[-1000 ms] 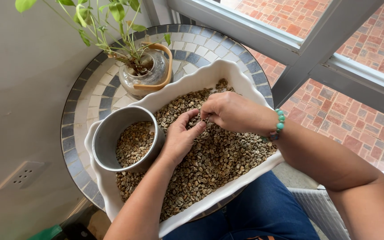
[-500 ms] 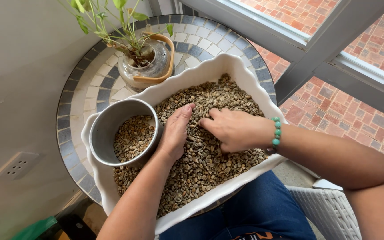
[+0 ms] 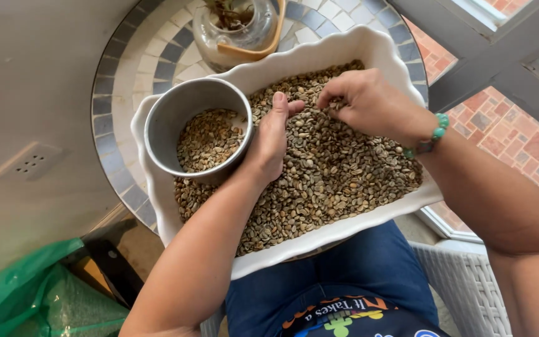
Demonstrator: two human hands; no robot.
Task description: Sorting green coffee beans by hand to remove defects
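A white scalloped baking dish (image 3: 344, 228) full of pale green coffee beans (image 3: 332, 181) lies on a round mosaic table (image 3: 126, 68) and over my lap. A grey metal bowl (image 3: 163, 118) with some of the beans in it (image 3: 207, 137) stands in the dish's left end. My left hand (image 3: 272, 140) rests edge-on on the beans right beside the bowl, fingers loosely curved. My right hand (image 3: 366, 103), with a green bead bracelet (image 3: 432, 137) on its wrist, hovers over the far beans with its fingertips pinched together on a few of them.
A glass vase with a tan handle and a plant (image 3: 238, 31) stands on the table behind the dish. A wall with a socket (image 3: 29, 161) is at the left, a green plastic bag (image 3: 38, 293) on the floor below. A window frame (image 3: 488, 62) and a white wicker seat (image 3: 463, 287) are at the right.
The view has tilted down and closer. My right hand went from flat on the beans to a raised pinch at the far side. My left hand stays beside the bowl.
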